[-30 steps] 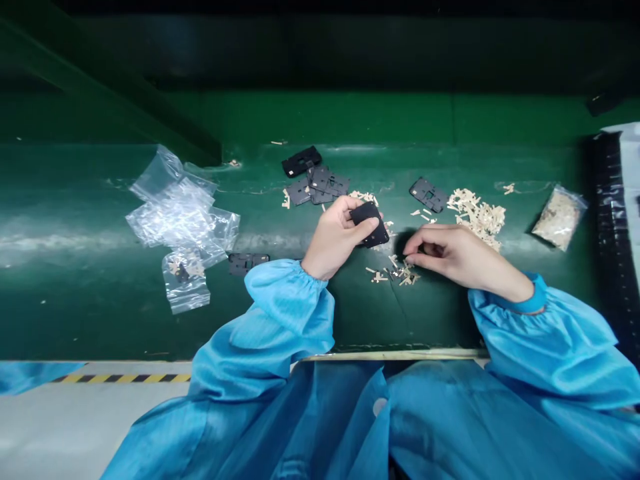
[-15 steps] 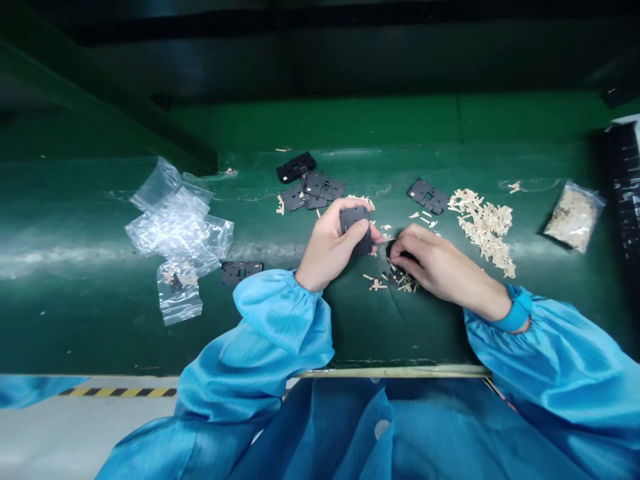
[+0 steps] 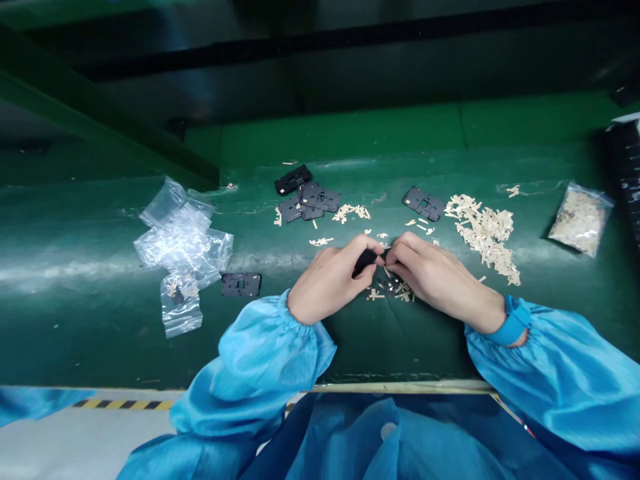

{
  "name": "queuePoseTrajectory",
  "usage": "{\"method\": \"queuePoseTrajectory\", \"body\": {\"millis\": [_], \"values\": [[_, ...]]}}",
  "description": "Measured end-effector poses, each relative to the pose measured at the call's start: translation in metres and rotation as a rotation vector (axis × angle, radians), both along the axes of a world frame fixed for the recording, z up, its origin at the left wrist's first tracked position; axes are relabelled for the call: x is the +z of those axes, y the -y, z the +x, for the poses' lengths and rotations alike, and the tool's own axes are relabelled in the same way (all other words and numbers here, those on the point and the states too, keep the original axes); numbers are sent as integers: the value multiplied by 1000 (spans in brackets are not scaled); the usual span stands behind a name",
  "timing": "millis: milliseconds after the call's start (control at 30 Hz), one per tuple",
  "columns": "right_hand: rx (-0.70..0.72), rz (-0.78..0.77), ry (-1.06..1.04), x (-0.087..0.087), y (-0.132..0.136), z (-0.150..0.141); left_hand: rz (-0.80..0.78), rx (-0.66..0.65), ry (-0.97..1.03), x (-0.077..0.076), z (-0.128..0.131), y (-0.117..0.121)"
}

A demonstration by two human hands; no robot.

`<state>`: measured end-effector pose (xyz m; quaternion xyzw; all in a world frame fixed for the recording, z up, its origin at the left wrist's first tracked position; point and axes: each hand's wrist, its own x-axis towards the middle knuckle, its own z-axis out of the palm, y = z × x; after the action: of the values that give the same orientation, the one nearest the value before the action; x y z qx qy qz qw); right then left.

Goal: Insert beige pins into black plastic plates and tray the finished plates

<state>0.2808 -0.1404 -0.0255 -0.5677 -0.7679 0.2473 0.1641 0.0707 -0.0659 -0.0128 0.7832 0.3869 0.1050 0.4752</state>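
As left fingers [image 3: 364, 243] grip a black plate [image 3: 365, 262], slanting up rightward, right fingers [image 3: 400, 253] bunched, grasp unclear

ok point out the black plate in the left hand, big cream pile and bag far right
Black plate [image 3: 365, 263], head view: its visible dark surface
Cream pile [image 3: 486, 230], head view: middle of the heap
Bag [image 3: 580, 219], head view: middle of its face

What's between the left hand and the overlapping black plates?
In the head view, a few pale pieces lie between the left hand and the plates, on the green tabletop.
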Motion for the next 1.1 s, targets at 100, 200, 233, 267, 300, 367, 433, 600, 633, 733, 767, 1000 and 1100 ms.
{"method": "queuePoseTrajectory", "body": {"millis": [100,200,233,267,300,367,433,600,633,733,767,1000,1100], "values": [[-21,-30,-128,-2,-3,6,44,43,-61,0,2,7],[-43,-28,-203,-6,-5,10,7,210,-15,-8,10,16],[-52,-28,-213,-7,-5,9,-49,252,25,-11,12,18],[-61,-30,-222,-8,-5,9,-119,283,66,-14,14,20],[-70,-32,-232,-8,-4,8,-187,309,102,-17,16,21],[-88,-34,-266,-8,-3,6,-282,351,147,-19,17,23],[-120,-38,-321,-7,-2,4,-337,378,176,-18,18,21],[-334,-97,-571,-5,0,-2,-437,475,330,-6,20,15],[-372,-109,-624,-5,1,-4,-436,494,360,-4,21,15],[-443,-123,-707,-5,3,-12,-404,500,395,-2,23,17],[-454,-116,-705,-5,4,-14,-392,498,393,-3,23,17],[-325,-43,-563,2,1,-9,-152,346,259,-11,15,14],[-203,80,-425,4,-1,-5,-33,259,171,-9,10,10]]}}
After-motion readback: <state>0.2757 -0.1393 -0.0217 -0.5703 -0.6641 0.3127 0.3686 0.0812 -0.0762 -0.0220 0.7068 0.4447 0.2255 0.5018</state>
